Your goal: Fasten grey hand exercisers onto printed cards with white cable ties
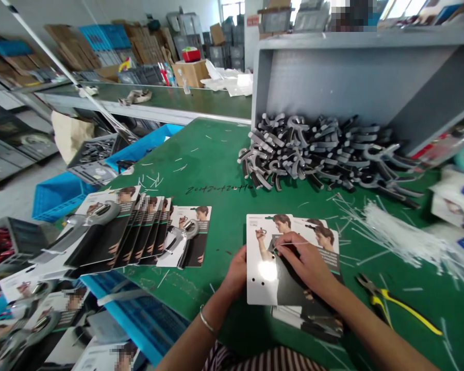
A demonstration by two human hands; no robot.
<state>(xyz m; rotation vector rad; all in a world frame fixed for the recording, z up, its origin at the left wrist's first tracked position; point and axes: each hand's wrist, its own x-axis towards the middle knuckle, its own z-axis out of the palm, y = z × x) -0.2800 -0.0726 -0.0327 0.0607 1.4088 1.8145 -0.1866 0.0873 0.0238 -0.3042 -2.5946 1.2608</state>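
Striped shirt (265, 359): cut off by the lower edge
Left hand (234, 273): closed on a card (268, 268)
Right hand (307, 265): pinching a white tie (294, 243) against the card
Card position: above the green bench (212, 154)
Pliers (386, 304): just beyond the right hand

Yellow-handled pliers (396, 309); blue plastic crate (58, 198)

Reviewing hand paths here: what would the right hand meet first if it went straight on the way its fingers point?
The right hand would meet the white printed cardboard card first: it already looks on or just above that card, though depth is unclear.
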